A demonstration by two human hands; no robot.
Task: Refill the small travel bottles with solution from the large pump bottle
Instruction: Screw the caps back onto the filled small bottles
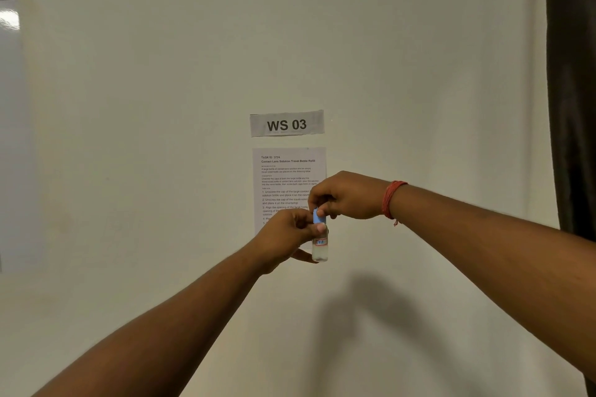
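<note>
Both arms are stretched out in front of a pale, plain wall, and between the two hands a small clear plastic travel bottle (320, 248) is held upright in the air, with a red-and-white label on its side and a little pale liquid showing near its base. The left hand (287, 237) grips the bottle around its upper body, fingers curled round it and the thumb pressed flat across the neck. The right hand (346, 195) comes in from above, its fingertips pinching the light blue plastic cap (319, 216) that sits on top of the bottle (whether the cap is screwed tight or loose cannot be told from here). A red thread bracelet (392, 198) circles the right wrist, with a short end hanging down. Behind the hands, taped to the wall, is a white paper sign (286, 123) printed "WS 03", and just below it a white printed instruction sheet (287, 171) headed with a line about a contact lens solution travel bottle refill; the hands cover its lower part. A dark curtain (572, 90) hangs along the right edge, and the arms throw a soft shadow on the wall below the bottle.
</note>
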